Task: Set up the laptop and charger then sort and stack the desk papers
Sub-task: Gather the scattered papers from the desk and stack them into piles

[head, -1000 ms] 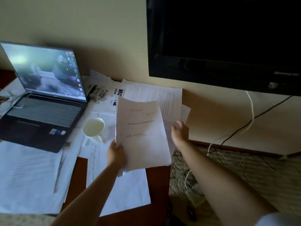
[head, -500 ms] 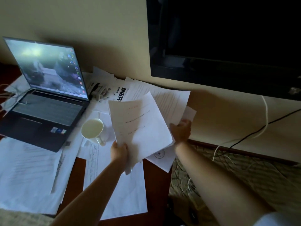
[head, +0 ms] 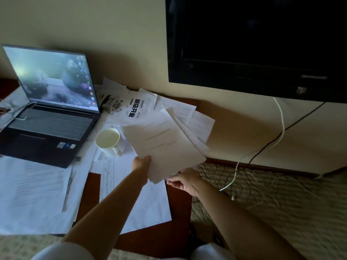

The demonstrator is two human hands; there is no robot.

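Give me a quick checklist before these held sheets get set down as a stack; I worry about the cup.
1. Left hand grip on the held sheets: ok.
2. Right hand pinching their lower edge: ok.
3. Sheets squared together: not ok, fanned out.
4. White cup apart from the sheets: ok, though close.
5. Cup empty: cannot tell.
6. Laptop open, screen lit: ok.

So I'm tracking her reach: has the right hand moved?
Yes. The right hand has pulled back from the far papers toward the desk's near right edge.
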